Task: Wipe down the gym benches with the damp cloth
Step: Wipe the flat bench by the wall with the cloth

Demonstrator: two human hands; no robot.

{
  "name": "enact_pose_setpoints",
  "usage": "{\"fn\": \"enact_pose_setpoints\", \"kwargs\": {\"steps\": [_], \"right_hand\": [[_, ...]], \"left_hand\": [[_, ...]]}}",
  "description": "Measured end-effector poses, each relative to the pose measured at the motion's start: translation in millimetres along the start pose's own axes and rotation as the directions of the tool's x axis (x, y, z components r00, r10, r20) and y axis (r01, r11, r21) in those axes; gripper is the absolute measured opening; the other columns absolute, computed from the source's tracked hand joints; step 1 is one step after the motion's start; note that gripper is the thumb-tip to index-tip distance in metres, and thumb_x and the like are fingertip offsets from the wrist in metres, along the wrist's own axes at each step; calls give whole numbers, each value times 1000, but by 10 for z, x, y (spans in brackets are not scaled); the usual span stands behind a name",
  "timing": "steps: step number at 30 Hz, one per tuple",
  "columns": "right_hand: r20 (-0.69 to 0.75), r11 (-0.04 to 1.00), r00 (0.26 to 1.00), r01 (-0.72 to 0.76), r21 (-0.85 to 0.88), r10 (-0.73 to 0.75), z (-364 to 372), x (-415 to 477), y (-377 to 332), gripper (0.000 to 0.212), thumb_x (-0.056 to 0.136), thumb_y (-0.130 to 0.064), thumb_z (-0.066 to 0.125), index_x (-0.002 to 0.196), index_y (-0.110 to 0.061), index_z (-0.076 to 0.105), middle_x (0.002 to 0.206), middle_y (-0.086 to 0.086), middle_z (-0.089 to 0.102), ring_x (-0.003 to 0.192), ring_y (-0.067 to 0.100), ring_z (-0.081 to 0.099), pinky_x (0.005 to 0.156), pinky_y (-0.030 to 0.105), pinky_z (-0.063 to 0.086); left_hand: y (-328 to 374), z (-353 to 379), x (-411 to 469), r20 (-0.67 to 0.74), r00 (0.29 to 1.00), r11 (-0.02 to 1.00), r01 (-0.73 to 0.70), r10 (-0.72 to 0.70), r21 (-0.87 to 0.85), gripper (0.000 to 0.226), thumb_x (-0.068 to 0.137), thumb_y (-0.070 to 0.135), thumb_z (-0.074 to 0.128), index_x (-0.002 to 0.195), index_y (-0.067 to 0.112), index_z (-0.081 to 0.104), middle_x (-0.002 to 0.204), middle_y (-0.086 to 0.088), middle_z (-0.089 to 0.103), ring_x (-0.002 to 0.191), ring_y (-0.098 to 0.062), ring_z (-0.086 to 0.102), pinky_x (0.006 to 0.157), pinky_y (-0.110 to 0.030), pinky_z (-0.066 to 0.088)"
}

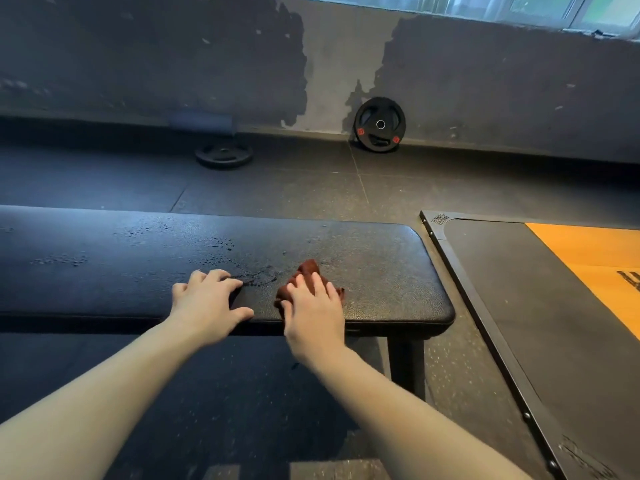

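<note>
A long black padded gym bench runs across the view, its right end rounded. Water droplets and a wet streak lie on the pad left of centre. A small crumpled reddish-brown cloth sits on the pad near the front edge. My right hand lies flat on top of the cloth, fingers straight, pressing it onto the pad. My left hand rests on the bench's front edge beside it, fingers spread and bent, thumb along the edge, holding nothing.
A bench leg stands below the right end. A lifting platform with an orange panel lies on the floor at right. One weight plate leans on the far wall, another weight plate lies flat.
</note>
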State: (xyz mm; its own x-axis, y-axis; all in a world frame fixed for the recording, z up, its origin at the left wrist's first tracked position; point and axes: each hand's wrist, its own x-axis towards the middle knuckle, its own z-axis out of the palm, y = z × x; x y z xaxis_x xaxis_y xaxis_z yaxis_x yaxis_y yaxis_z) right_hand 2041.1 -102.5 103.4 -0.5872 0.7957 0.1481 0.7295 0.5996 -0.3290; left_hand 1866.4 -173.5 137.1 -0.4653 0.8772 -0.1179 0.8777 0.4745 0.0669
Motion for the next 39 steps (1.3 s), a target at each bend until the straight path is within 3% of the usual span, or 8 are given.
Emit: {"fn": "enact_pose_setpoints", "kwargs": {"steps": [3, 9, 15, 19, 22, 26, 34, 39], "right_hand": [[11, 999, 1000, 20, 29, -20, -143, 49, 395, 39, 108, -37, 42, 142, -26, 57, 158, -5, 45, 150, 22, 30, 125, 40, 14], [-1, 951, 953, -302, -70, 303, -285, 172, 863, 43, 110, -41, 30, 146, -27, 50, 164, -2, 36, 156, 27, 16, 127, 52, 5], [53, 998, 998, -41, -57, 44, -8, 203, -49, 38, 108, -39, 35, 136, -26, 56, 155, -3, 45, 150, 26, 26, 125, 47, 15], [92, 998, 993, 69, 7, -69, -105, 245, 77, 41, 108, -37, 40, 145, -25, 54, 161, -4, 41, 151, 23, 28, 123, 39, 18], [52, 997, 996, -70, -41, 72, -239, 390, 572, 39, 109, -38, 39, 142, -27, 56, 158, -3, 43, 145, 26, 34, 119, 41, 25], [45, 945, 946, -317, -85, 321, -237, 582, 755, 46, 110, -42, 30, 149, -27, 48, 165, -2, 33, 156, 26, 15, 127, 49, 5], [133, 1000, 991, 1, -13, 0, 62, 664, -213, 43, 109, -39, 35, 146, -23, 50, 164, 2, 36, 155, 25, 20, 126, 43, 10], [117, 989, 982, -146, -31, 149, -238, 860, 440, 43, 109, -39, 36, 148, -27, 50, 163, 3, 35, 143, 34, 36, 120, 42, 24]], "left_hand": [[-29, 5, -33, 2, 1000, 1000, 3, -3, -3, 69, 89, 72, 53, 150, 40, 42, 157, 11, 34, 142, -22, 29, 110, -45, 30], [-148, -23, -47, -7, 1000, 1000, 17, -17, -8, 66, 90, 70, 53, 147, 39, 45, 155, 10, 37, 141, -22, 30, 111, -44, 29], [-228, -30, -29, -1, 999, 999, 53, -53, -9, 69, 89, 73, 52, 148, 38, 44, 155, 10, 36, 140, -23, 30, 110, -45, 30], [-247, -37, 0, -10, 995, 995, 95, -95, -37, 70, 88, 74, 53, 147, 38, 45, 156, 8, 36, 141, -23, 29, 110, -45, 30], [-285, -55, 33, -9, 992, 992, 128, -128, -22, 70, 87, 75, 52, 145, 36, 47, 156, 5, 36, 141, -25, 29, 110, -45, 31], [-356, -59, 78, 0, 988, 988, 153, -153, 9, 76, 85, 81, 48, 145, 34, 47, 155, 3, 37, 141, -27, 30, 109, -46, 32], [-341, -60, 122, 31, 984, 984, 174, -175, 23, 79, 82, 83, 49, 145, 36, 47, 156, 4, 36, 141, -26, 29, 109, -47, 31], [-369, -73, 122, 25, 979, 979, 201, -201, 7, 88, 77, 87, 51, 149, 37, 42, 156, 5, 35, 141, -26, 28, 109, -46, 30]]}}
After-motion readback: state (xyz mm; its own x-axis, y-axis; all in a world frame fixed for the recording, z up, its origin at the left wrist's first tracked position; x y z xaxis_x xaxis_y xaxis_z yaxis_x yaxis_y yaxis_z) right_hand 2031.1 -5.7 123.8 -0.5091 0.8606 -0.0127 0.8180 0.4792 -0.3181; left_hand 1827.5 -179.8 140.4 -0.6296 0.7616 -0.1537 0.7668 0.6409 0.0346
